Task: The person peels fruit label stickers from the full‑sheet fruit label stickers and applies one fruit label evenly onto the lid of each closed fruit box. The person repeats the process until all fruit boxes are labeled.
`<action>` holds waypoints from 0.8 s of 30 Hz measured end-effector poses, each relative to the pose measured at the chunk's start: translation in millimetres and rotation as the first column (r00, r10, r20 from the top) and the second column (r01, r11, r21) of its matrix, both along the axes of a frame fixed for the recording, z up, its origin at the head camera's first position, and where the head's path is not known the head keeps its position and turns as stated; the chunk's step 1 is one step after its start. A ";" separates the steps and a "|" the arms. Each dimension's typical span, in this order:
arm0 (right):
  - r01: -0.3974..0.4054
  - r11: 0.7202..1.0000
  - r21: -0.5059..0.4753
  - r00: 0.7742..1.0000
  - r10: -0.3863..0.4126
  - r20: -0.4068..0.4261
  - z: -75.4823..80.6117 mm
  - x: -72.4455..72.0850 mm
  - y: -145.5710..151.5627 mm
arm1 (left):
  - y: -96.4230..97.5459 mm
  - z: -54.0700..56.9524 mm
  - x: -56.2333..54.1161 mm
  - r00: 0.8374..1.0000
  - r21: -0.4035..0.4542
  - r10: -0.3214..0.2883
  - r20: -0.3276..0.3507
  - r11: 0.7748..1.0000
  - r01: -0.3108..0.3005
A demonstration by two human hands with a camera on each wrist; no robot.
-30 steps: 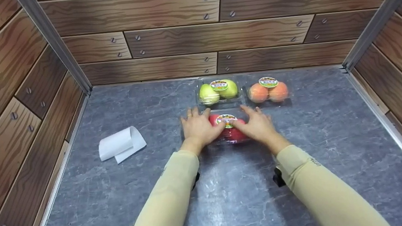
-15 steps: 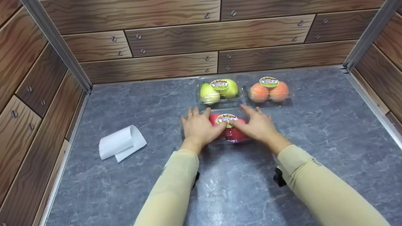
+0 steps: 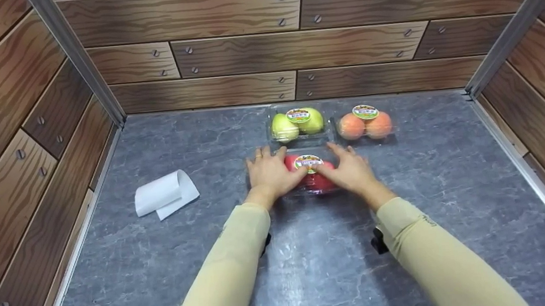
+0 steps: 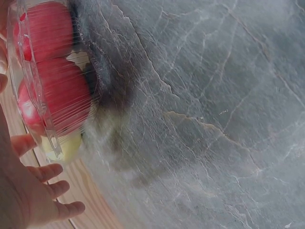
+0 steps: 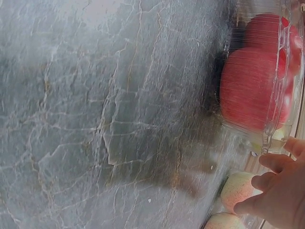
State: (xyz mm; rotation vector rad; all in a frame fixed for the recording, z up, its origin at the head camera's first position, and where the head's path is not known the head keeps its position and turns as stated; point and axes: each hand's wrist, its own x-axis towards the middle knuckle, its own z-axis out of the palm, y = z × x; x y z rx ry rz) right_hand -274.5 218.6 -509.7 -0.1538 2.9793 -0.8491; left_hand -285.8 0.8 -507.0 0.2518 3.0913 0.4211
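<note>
A clear plastic clamshell fruit box (image 3: 309, 163) with red apples and an oval label lies on the grey marbled table. My left hand (image 3: 270, 173) rests on its left side and my right hand (image 3: 350, 169) on its right. Both thumbs press on the lid by the label, and the other fingers spread outward and away. In the left wrist view, two red apples (image 4: 55, 95) show through the ribbed plastic, with spread fingertips (image 4: 70, 209) beside the rim. The right wrist view shows the same red apples (image 5: 252, 88) and my outstretched fingers near the box corner.
Just behind stands a clear box with two yellow-green fruits (image 3: 298, 123); right of it is one with two orange-pink fruits (image 3: 364, 123). A curled white paper sheet (image 3: 164, 194) lies at the left. Wood-patterned panels (image 3: 223, 55) enclose the table.
</note>
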 end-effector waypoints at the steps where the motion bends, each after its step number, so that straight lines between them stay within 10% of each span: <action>1: 0.001 1.000 0.000 1.000 -0.001 0.001 0.1 0.3 0.1 | 0.1 -0.2 0.0 1.000 -0.001 0.001 -0.004 1.000 -0.001; 24: 0.016 1.000 -0.018 1.000 -0.017 -0.018 -1.8 0.0 1.0 | -0.8 -2.9 -0.8 1.000 0.009 -0.001 -0.011 1.000 0.002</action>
